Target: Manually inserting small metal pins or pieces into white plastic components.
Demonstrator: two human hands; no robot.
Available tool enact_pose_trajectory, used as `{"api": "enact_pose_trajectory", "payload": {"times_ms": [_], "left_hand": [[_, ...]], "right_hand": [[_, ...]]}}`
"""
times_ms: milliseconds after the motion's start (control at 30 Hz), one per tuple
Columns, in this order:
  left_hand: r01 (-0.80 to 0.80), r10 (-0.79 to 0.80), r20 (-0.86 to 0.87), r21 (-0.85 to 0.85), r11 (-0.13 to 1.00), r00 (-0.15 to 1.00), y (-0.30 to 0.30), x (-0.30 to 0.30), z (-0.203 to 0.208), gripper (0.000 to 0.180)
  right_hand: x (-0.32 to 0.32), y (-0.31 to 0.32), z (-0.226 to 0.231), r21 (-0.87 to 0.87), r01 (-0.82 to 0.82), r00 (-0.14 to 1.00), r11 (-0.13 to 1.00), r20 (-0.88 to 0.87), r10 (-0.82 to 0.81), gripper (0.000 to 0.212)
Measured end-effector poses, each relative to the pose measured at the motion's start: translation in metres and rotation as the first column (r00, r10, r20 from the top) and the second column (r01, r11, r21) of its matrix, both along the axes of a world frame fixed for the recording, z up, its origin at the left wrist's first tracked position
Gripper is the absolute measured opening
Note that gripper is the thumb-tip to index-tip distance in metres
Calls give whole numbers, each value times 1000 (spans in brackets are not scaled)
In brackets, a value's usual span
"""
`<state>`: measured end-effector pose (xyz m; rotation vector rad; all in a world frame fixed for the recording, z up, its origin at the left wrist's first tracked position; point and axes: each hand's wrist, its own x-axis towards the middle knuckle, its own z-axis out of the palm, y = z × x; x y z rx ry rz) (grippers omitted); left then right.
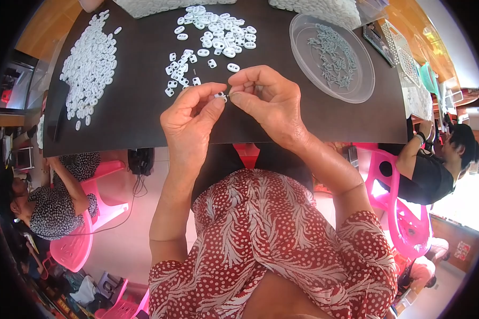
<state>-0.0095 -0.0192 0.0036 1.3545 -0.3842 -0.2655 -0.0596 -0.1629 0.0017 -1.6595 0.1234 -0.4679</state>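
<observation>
Above the near part of the dark table [143, 114], my left hand [187, 121] is closed, with thumb and forefinger pinching a small white plastic piece with holes [221, 96]. My right hand [271, 106] meets it from the other side, thumb and forefinger pressed together at the piece's edge; anything tiny between them is hidden. Just beyond my left hand lie small white blocky pieces with holes [179, 70]. Farther back are white oval pieces with two holes [218, 34]. A round clear plastic lid or tray [363, 80] at the right holds many slim grey metal bits [332, 53].
A big heap of white ovals [90, 66] spreads over the table's left side. Full clear bags [324, 10] stand at the back edge, near a white perforated basket [402, 50]. People sit on pink plastic chairs [391, 207] at both sides.
</observation>
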Motion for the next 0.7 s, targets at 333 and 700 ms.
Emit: {"api": "enact_pose_trajectory", "payload": {"times_ms": [333,700], "left_hand": [[-20,15,56,81,997,998,3,-4,-4,17],[-115,43,378,170,979,925,1,-6,-7,16]], "right_hand": [[-2,3,-3,-27,-9,1000,1000,5,9,18],[-5,4,-6,-31,-30,999,999,-16,30,16]]}}
